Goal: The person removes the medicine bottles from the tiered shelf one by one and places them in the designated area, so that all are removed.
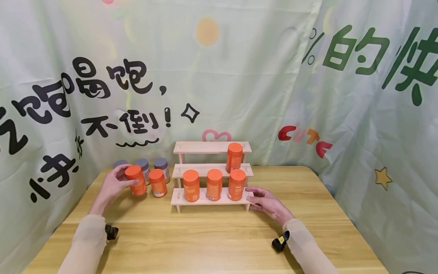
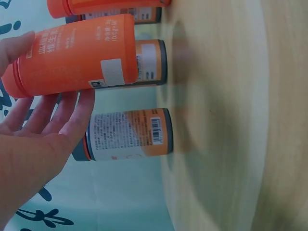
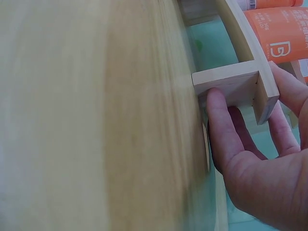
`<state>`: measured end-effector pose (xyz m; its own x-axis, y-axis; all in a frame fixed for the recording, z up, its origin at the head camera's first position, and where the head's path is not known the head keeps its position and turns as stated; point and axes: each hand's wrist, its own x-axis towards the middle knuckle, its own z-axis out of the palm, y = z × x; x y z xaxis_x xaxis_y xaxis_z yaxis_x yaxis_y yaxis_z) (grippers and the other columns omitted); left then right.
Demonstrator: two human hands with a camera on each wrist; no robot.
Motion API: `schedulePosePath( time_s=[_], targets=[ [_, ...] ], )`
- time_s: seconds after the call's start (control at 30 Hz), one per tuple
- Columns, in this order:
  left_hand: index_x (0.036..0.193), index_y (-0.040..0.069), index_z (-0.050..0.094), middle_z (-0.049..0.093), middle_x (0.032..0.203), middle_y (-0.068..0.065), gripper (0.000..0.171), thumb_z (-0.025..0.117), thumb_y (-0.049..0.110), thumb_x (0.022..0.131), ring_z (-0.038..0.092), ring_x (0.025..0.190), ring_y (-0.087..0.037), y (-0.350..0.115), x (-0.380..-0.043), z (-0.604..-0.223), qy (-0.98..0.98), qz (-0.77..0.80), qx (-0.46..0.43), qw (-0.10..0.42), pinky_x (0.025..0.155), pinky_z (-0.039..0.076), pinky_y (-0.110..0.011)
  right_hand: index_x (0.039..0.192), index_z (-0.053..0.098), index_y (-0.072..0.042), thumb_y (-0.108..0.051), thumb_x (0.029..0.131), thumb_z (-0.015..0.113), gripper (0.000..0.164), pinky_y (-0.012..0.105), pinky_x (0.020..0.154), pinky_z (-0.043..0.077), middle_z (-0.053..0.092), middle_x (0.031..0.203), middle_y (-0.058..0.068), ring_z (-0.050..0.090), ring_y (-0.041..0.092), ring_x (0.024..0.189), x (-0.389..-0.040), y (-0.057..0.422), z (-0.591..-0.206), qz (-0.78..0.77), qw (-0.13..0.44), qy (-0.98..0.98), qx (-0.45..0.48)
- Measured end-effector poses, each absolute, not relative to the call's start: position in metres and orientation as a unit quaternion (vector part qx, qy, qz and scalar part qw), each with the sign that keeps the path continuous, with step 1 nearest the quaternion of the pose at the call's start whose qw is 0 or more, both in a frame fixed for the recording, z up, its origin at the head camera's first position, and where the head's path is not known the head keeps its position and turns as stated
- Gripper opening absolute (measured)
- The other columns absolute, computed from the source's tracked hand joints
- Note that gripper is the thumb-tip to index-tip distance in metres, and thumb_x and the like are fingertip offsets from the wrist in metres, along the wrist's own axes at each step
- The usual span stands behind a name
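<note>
My left hand [image 1: 115, 183] holds an orange jar [image 1: 136, 182] between thumb and fingers at the left of the table. In the left wrist view that held jar [image 2: 77, 57] has a white barcode label near its base, which hangs off the tabletop. Next to it another orange jar [image 1: 158, 184] stands upright. My right hand [image 1: 268, 203] grips the right end of a three-tier wooden shelf [image 1: 205, 147]. The right wrist view shows fingers against the shelf's leg [image 3: 226, 79] and the thumb by its upper board.
Three orange jars [image 1: 214, 185] line the shelf's bottom tier, and one orange jar [image 1: 234, 155] stands on the middle tier at right. Jars with grey-purple lids [image 1: 161, 164] stand behind my left hand on the wooden table [image 1: 191, 243]. A printed cloth [image 1: 246, 76] hangs close behind.
</note>
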<state>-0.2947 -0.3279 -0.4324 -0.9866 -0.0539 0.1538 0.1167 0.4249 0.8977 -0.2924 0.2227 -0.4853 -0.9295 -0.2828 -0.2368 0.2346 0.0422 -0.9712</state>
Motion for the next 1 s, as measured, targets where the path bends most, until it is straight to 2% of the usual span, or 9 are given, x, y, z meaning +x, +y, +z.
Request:
schedulePosePath(
  time_s=[0.17, 0.27, 0.5, 0.57, 0.8, 0.9, 1.0],
  targets=[
    [0.144, 0.004, 0.039, 0.054, 0.138, -0.014, 0.082, 0.084, 0.020, 0.077, 0.054, 0.099, 0.009, -0.332, -0.293, -0.441, -0.842, -0.535, -0.012, 0.072, 0.083, 0.047, -0.009, 0.140, 0.049, -0.004, -0.016, 0.093, 0.068, 0.052, 0.037, 0.091, 0.056, 0.029, 0.154, 0.021, 0.060, 0.017, 0.104, -0.293, 0.223, -0.488, -0.692, 0.191, 0.696, -0.019],
    [0.144, 0.006, 0.039, 0.052, 0.142, -0.017, 0.084, 0.085, 0.021, 0.076, 0.055, 0.102, 0.005, -0.333, -0.295, -0.444, -0.845, -0.531, -0.002, 0.064, 0.085, 0.047, -0.011, 0.140, 0.049, -0.005, -0.016, 0.092, 0.068, 0.052, 0.037, 0.091, 0.056, 0.029, 0.153, 0.020, 0.061, 0.018, 0.105, -0.293, 0.223, -0.489, -0.693, 0.191, 0.695, -0.015],
    [0.147, 0.004, 0.035, 0.046, 0.146, -0.024, 0.086, 0.084, 0.018, 0.077, 0.053, 0.121, -0.023, -0.336, -0.299, -0.449, -0.849, -0.525, 0.014, 0.051, 0.092, 0.050, -0.020, 0.141, 0.047, -0.004, -0.016, 0.093, 0.068, 0.054, 0.038, 0.092, 0.055, 0.031, 0.151, 0.022, 0.061, 0.018, 0.104, -0.292, 0.223, -0.488, -0.693, 0.193, 0.695, -0.020],
    [0.147, 0.004, 0.035, 0.046, 0.146, -0.024, 0.087, 0.084, 0.018, 0.077, 0.052, 0.124, -0.027, -0.336, -0.300, -0.450, -0.850, -0.525, 0.015, 0.050, 0.091, 0.049, -0.019, 0.141, 0.047, -0.004, -0.015, 0.093, 0.068, 0.054, 0.038, 0.092, 0.055, 0.032, 0.151, 0.020, 0.061, 0.018, 0.103, -0.292, 0.223, -0.487, -0.695, 0.191, 0.693, -0.015],
    [0.145, 0.003, 0.038, 0.048, 0.143, -0.026, 0.084, 0.085, 0.017, 0.077, 0.054, 0.120, -0.028, -0.333, -0.304, -0.455, -0.851, -0.521, 0.003, 0.065, 0.083, 0.047, -0.011, 0.140, 0.049, -0.005, -0.015, 0.093, 0.068, 0.052, 0.039, 0.093, 0.055, 0.026, 0.157, 0.021, 0.059, 0.018, 0.108, -0.292, 0.224, -0.485, -0.691, 0.186, 0.698, -0.007],
    [0.145, 0.003, 0.037, 0.048, 0.144, -0.026, 0.083, 0.084, 0.016, 0.078, 0.052, 0.122, -0.032, -0.334, -0.304, -0.457, -0.851, -0.521, 0.010, 0.066, 0.084, 0.048, -0.012, 0.140, 0.049, -0.005, -0.016, 0.092, 0.069, 0.053, 0.039, 0.093, 0.055, 0.026, 0.156, 0.021, 0.059, 0.019, 0.109, -0.293, 0.223, -0.485, -0.692, 0.191, 0.696, -0.009],
    [0.145, 0.002, 0.036, 0.046, 0.145, -0.026, 0.084, 0.084, 0.016, 0.078, 0.050, 0.125, -0.036, -0.336, -0.304, -0.458, -0.853, -0.518, 0.015, 0.063, 0.088, 0.051, -0.019, 0.140, 0.049, -0.005, -0.017, 0.092, 0.070, 0.054, 0.038, 0.092, 0.055, 0.026, 0.156, 0.021, 0.059, 0.018, 0.108, -0.294, 0.223, -0.486, -0.691, 0.194, 0.696, -0.009]
  ],
)
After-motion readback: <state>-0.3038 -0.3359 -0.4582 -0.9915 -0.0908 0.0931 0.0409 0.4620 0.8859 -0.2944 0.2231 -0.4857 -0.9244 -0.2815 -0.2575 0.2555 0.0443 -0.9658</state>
